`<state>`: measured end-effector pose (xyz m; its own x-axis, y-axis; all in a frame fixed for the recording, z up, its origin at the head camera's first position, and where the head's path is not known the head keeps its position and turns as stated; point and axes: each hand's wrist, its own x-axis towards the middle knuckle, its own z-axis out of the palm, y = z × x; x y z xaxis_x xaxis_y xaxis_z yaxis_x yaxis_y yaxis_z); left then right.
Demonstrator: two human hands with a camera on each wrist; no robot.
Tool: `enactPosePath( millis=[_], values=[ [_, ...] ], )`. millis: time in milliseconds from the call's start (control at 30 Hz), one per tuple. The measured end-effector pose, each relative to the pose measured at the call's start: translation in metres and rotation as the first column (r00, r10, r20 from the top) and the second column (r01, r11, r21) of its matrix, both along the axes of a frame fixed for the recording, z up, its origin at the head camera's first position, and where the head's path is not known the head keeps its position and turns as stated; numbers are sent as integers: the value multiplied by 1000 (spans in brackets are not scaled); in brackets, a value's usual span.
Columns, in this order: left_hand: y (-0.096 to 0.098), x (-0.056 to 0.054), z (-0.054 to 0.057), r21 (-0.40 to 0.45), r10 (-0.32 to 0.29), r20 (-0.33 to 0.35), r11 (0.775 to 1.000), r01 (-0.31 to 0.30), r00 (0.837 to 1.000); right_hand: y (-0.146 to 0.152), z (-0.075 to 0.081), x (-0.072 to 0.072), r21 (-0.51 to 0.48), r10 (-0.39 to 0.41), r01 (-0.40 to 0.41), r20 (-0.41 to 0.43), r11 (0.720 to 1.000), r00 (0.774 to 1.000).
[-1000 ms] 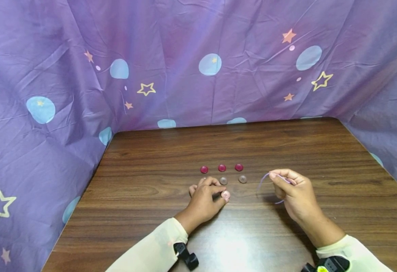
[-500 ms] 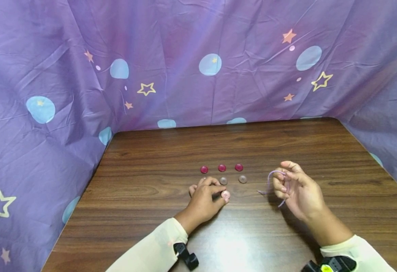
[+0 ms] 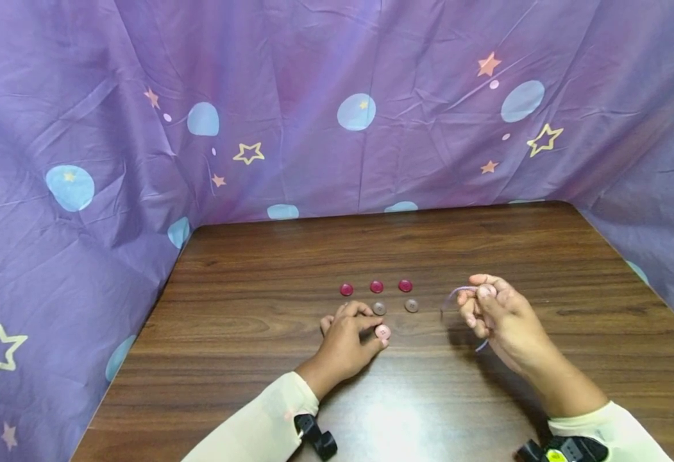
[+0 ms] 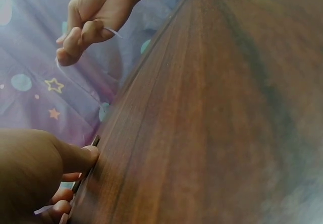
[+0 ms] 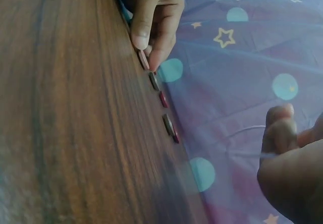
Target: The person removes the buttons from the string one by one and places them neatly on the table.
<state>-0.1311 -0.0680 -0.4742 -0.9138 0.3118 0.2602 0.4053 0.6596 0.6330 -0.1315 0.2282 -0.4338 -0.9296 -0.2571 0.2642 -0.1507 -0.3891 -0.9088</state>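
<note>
Thumb and index finger of the left hand (image 3: pixel 345 340) pinch a pink button (image 3: pixel 382 332) by its edges, flat on the tabletop. Off to the right, the right hand (image 3: pixel 506 321) is raised above the table and pinches a thin purple string (image 3: pixel 458 290). One end of the string arcs out to the left of the fingers; its other end (image 4: pixel 112 32) hangs below the hand. Just beyond the left hand lie two greyish-brown buttons (image 3: pixel 379 308). Behind them is a row of three dark red buttons (image 3: pixel 376 287). The left hand covers part of the table beside the brown buttons.
All this is on a brown wood-grain table (image 3: pixel 256 269). A purple curtain (image 3: pixel 302 83) with stars and blue dots surrounds its back and sides. Each wrist carries a black camera strap (image 3: pixel 315 437).
The right hand has shifted slightly right and regripped the string; half a second ago its fingers were more spread, and now the thumb presses on it. The left hand and pink button stay in place.
</note>
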Motion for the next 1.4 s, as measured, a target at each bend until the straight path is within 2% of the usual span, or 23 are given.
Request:
enactPosePath(
  millis=[133, 200, 500, 600, 733, 867, 1100, 1200, 1400],
  values=[
    [0, 0, 0, 6, 0, 1, 1000, 0, 1000, 1, 4, 1, 84, -71, 69, 14, 994, 997],
    [0, 1, 0, 6, 1, 5, 1000, -1, 1000, 2, 5, 1, 99, -79, 76, 29, 992, 996],
    [-1, 1, 1, 13, -3, 6, 1000, 3, 1000, 9, 3, 0, 43, 71, -73, 32, 996, 997],
    [-1, 1, 0, 32, -3, -25, 999, 3, 1000, 8, 3, 0, 37, 76, -76, 11, 996, 997],
    [0, 2, -1, 73, 2, -68, 997, 3, 998, 3, 3, 0, -26, -24, 24, -13, 999, 1000],
    [0, 4, 4, 118, 4, -53, 993, 2, 999, -2, 2, 1, -108, -138, 136, -5, 985, 990],
    [2, 5, 10, 178, 9, -55, 984, 1, 998, -5, 3, 0, -116, -325, 324, 12, 939, 946],
    [2, 4, 11, 196, 9, -51, 981, 2, 999, -5, 2, 1, -90, -351, 350, 8, 932, 937],
    [4, 2, 15, 229, 5, -90, 973, 15, 996, -5, 1, 2, -50, -321, 320, -1, 946, 947]
  ],
)
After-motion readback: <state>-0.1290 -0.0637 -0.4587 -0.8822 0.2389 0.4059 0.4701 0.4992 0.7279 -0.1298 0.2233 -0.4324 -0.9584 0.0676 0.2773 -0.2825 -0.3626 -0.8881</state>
